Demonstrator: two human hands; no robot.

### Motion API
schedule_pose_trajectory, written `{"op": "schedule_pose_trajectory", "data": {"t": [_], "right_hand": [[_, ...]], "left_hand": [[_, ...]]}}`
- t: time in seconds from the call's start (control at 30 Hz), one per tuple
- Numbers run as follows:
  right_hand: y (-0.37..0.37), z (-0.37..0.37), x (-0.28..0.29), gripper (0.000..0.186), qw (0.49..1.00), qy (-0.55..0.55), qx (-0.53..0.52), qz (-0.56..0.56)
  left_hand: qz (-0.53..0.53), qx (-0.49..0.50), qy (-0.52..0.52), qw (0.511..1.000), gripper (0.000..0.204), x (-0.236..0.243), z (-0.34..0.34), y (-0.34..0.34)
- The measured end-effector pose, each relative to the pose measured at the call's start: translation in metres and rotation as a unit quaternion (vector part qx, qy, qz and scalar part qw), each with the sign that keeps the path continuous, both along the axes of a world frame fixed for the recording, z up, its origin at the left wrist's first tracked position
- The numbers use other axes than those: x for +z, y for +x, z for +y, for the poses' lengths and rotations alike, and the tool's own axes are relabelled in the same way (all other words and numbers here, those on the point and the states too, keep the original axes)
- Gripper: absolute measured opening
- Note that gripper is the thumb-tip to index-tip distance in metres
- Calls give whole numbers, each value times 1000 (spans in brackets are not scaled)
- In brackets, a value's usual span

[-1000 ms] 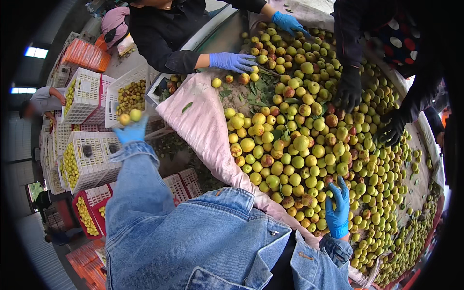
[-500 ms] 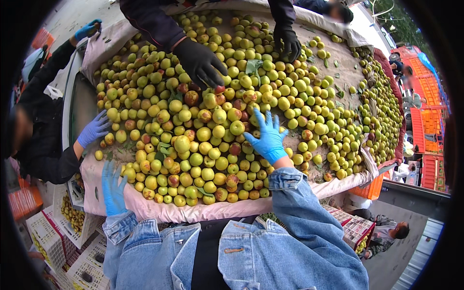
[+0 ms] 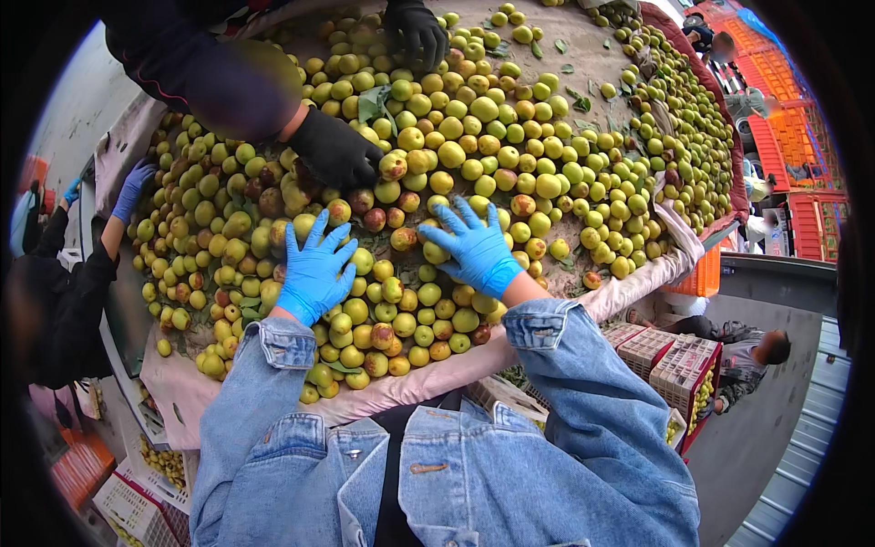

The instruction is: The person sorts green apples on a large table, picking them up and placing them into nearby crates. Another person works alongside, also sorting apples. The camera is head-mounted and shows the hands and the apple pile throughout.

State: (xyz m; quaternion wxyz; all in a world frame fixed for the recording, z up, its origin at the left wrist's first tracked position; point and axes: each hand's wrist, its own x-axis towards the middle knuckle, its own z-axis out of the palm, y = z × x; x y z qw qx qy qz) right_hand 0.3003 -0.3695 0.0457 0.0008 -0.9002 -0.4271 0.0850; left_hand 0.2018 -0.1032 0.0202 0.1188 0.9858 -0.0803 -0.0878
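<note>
A thick layer of round yellow-green fruits (image 3: 401, 301) with reddish-brown patches, which look like jujubes, lies across a cloth-lined table. My left hand (image 3: 317, 272), in a blue glove, rests on the near part of the pile with its fingers spread. To its right, my right hand (image 3: 474, 251), gloved the same way, touches the fruits with fingers apart. Neither hand grips anything I can see. Redder fruits (image 3: 374, 219) lie between my hands and a co-worker's black-gloved hand (image 3: 335, 150), which reaches into the pile from the far side.
Pale pink cloth (image 3: 456, 366) covers the table's near edge. The co-worker's other black glove (image 3: 415, 35) is farther back. At the left, another person's purple-gloved hand (image 3: 135, 190) is by the table's edge. Fruit crates (image 3: 670, 365) stand below right, with a person (image 3: 747, 360) beside them.
My left hand has come from the cloth edge at the left onto the fruits. My right hand stays spread on them, now nearer the left. The co-worker leans in lower, and my view has shifted.
</note>
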Motion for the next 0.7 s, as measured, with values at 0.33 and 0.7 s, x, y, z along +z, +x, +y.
{"op": "schedule_pose_trajectory", "data": {"t": [0.33, 0.7], "right_hand": [[20, -96, 29, 44, 984, -104, -144, 26], [-60, -60, 17, 60, 996, -76, 6, 46]], "left_hand": [[19, 14, -50, 998, 54, 17, 35, -80], [48, 106, 22, 993, 60, -3, 64, -169]]}}
